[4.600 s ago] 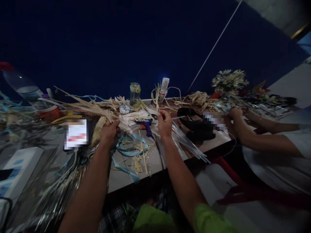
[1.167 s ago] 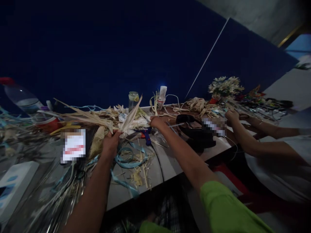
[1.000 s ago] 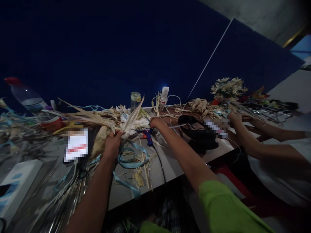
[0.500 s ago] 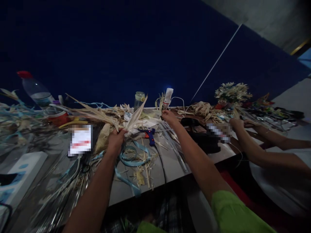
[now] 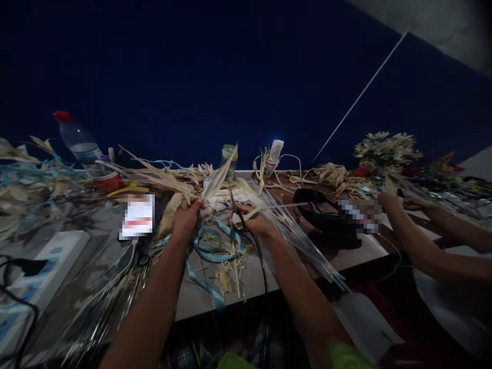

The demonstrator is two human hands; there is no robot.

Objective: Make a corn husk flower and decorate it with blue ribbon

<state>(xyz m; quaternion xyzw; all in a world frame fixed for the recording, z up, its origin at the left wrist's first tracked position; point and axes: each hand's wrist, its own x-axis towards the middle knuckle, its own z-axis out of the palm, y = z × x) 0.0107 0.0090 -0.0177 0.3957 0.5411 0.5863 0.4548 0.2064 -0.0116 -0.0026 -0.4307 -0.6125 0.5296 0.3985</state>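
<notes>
My left hand [image 5: 188,218] is closed on the base of a pale dried husk [image 5: 218,180], whose pointed tip rises up and to the right. Close by on the right, my right hand [image 5: 258,221] is closed round what look like dark scissors [image 5: 231,193], their thin blades pointing up; the dim light blurs them. A pale strip lies against its fingers. The two hands are a short gap apart. Below them on the table lie a coiled light-blue ribbon [image 5: 215,253], husk scraps [image 5: 223,281] and a black cable [image 5: 262,264]. The blue glue gun is mostly hidden by my right hand.
Clear rods [image 5: 307,246] and a black object [image 5: 330,225] lie to the right, a phone [image 5: 137,218] and white power strip [image 5: 49,282] to the left. Behind stand a jar [image 5: 227,156] and a red-capped bottle [image 5: 79,141]. Another person's hands [image 5: 392,205] work at far right.
My right hand has come back from near the white-wrapped item, down and left to beside my left hand, over the glue gun. The rods have spread rightward. The view has shifted slightly.
</notes>
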